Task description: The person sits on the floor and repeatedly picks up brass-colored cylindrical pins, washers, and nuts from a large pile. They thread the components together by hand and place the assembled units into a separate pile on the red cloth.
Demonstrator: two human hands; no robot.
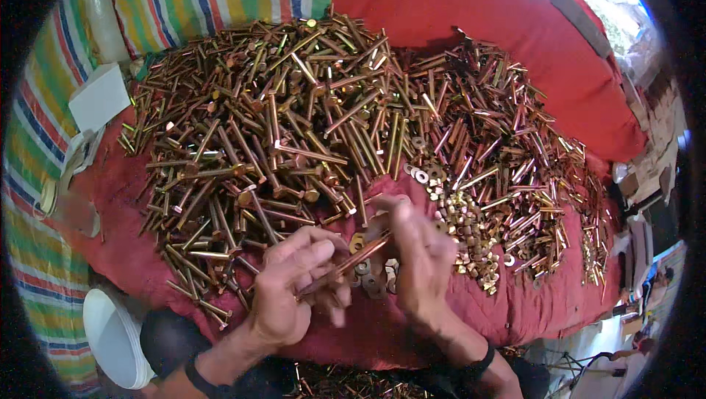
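Observation:
My left hand is closed around a slim copper-coloured bolt, which slants up to the right over the red cloth. Close to the bolt's far end is my right hand, raised and blurred by motion; whether its fingers touch the bolt cannot be made out. Flat washers lie between and below my hands. Just beyond them spreads a large heap of brassy hex-headed bolts. Small gold-coloured nuts are gathered to the right of my right hand.
Thin copper-coloured rods or tubes form another heap at the right. Striped sheeting rises at the left, and red cloth at the back. A white bucket or stack of tubs stands low left. A white box sits beside the bolts.

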